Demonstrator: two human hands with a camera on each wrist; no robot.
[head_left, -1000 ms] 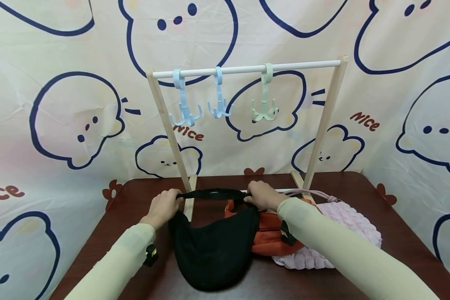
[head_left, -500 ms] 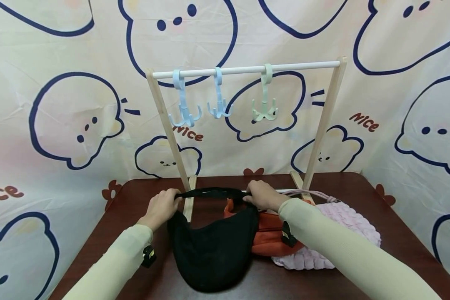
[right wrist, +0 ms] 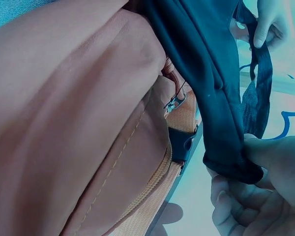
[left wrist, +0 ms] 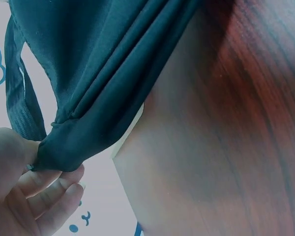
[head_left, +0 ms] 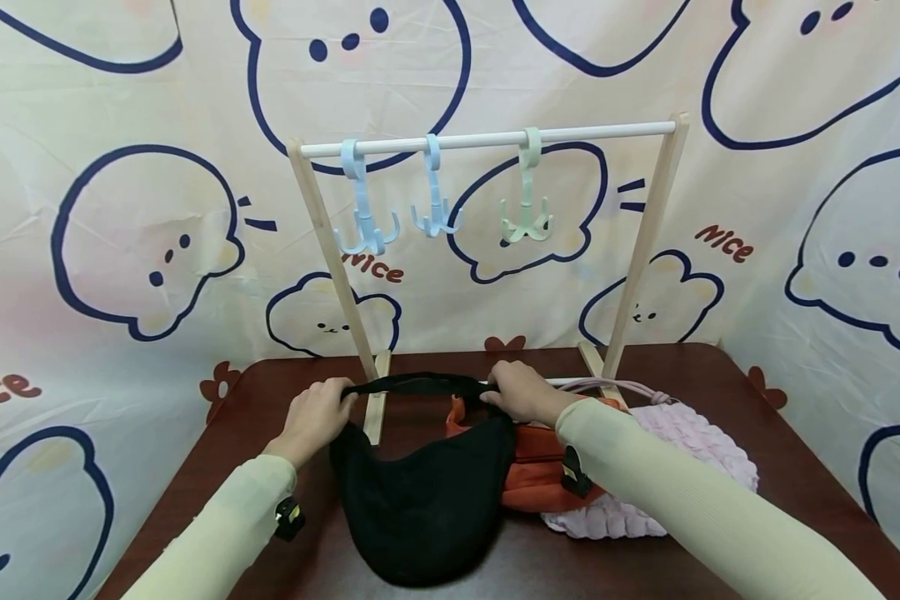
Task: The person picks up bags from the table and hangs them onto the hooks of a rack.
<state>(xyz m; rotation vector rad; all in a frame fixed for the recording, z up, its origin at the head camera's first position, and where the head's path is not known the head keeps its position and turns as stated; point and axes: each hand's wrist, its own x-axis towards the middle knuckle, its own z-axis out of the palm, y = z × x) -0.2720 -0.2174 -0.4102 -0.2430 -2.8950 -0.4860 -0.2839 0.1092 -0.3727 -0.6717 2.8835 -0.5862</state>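
Observation:
A black crescent-shaped shoulder bag (head_left: 427,500) hangs between my two hands, low over the brown table. My left hand (head_left: 313,421) pinches its left upper corner, where the strap (head_left: 427,384) joins the body; the left wrist view shows thumb and fingers on the gathered black cloth (left wrist: 64,150). At the opposite corner my right hand (head_left: 523,392) pinches the cloth, seen close in the right wrist view with the thumb on top. Behind the bag's right side lies an orange bag (head_left: 543,479) with a zip and a black buckle (right wrist: 181,143). Partly under that is a pink puffy bag (head_left: 701,442).
Beyond the bags stands a wooden rack with a white rail (head_left: 585,132). Hanging from it are two blue hooks (head_left: 365,208) (head_left: 433,196) and a green hook (head_left: 527,196), several prongs on each. The brown table (head_left: 300,575) meets a cartoon-print cloth (head_left: 150,400) at its back.
My left hand has shifted slightly left and the black bag's left side with it. The whole head view has drifted a little leftward. Both hands keep their grip.

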